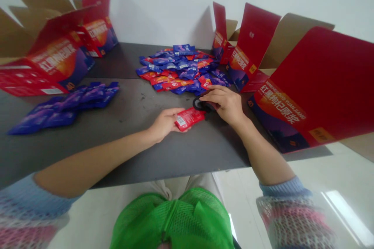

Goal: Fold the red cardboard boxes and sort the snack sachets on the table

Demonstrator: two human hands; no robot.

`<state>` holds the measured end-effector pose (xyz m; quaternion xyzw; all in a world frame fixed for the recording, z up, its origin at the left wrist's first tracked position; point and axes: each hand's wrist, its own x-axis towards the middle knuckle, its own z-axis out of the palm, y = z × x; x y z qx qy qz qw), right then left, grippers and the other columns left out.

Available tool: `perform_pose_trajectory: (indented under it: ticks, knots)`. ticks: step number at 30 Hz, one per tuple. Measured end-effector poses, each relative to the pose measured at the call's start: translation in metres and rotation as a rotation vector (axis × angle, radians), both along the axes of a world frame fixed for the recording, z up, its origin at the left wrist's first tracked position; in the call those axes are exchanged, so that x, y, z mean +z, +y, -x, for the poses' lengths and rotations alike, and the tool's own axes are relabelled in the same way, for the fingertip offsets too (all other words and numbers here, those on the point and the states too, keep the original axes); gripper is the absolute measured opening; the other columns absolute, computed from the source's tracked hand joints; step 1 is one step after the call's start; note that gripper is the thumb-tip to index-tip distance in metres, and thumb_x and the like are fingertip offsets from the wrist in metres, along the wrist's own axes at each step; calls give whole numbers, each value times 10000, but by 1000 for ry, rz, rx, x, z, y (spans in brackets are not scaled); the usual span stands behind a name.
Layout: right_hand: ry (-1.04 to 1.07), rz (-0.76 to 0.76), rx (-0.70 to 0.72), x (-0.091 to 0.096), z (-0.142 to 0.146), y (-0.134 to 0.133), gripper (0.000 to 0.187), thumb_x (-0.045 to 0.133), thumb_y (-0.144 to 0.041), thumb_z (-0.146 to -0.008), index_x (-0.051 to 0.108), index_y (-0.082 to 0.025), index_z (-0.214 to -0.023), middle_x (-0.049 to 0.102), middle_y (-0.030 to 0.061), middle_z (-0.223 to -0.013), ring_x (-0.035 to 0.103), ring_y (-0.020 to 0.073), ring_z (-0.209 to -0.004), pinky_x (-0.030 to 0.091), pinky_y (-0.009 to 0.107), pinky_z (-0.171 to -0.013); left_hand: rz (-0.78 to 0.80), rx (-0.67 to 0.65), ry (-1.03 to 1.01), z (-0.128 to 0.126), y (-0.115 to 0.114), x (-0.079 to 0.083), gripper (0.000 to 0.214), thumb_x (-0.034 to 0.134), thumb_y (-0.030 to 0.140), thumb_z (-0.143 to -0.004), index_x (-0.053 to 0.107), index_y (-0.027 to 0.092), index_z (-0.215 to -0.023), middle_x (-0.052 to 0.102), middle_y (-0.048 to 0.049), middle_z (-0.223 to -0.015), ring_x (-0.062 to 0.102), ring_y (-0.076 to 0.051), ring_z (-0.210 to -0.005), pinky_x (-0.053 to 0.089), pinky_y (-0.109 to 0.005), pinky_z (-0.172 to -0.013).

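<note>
My left hand (167,123) is closed around a small red sachet (191,118), which lies nearly level above the grey table and shows a white barcode label. My right hand (224,103) grips a black tool with a ring-shaped loop (198,104); the fingers cover much of it and its kind is not clear. That black tool is at the right end of the red sachet. Just beyond both hands lies a heap of blue and red sachets (182,66).
Blue sachets (70,103) lie in overlapping rows at the left. Open red cartons stand on both sides: a large one (55,64) and a smaller one (99,35) at left, several at right, the nearest large (292,113). A white wall (163,4) backs the table (140,109).
</note>
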<state>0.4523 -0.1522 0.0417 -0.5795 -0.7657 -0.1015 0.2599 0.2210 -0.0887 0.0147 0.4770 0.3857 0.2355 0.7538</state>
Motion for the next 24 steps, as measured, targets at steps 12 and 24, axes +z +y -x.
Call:
perform_pose_trajectory:
  ticks: [12,24]
  knots:
    - [-80,89,142,-19,61,-1,277,541,-254,-973,751,-333,-1136,753,-28,-1100,571,199,-1259,439,362,-1077,-204,-69,-100,1,0,-16,312,595,124,-758,744,136,-1032,712,-43,-744,669,-167,-620,572,-274,-572]
    - [-99,113,-307,-8,8,1,322,509,-154,-923,787,-280,-1026,752,20,-1084,614,227,-1140,496,314,-830,-58,22,16,-1,-2,-6,486,482,49,-893,536,19,-1375,741,-133,-832,713,-208,-617,604,-333,-567]
